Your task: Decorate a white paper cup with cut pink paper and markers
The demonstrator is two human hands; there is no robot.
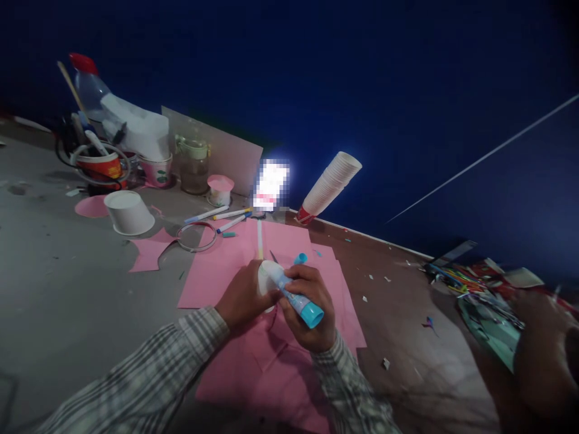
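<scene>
the left hand [246, 295] held a white paper cup [266, 277] low over the pink paper sheets [283, 238], its fingers curled around the side. the right hand [312, 307] had its fingers closed around a glue stick [296, 300], whose far end met the cup or sat just beside it. a loose blue cap [300, 259] lay on the sheets, so the glue was probably uncapped and in use, though whether any was spread could not be told.

some cutting was done: a pink disc [91, 206] lay beside an upturned paper cup [130, 214], near a pink offcut [151, 248] with curved-in edges. farther back, a small cup [220, 196] bore a pink top [221, 182] and looked the most finished. the held cup showed no such top in view, the upturned one was bare, and the leaning cup stack [332, 184] seemed unused.
</scene>
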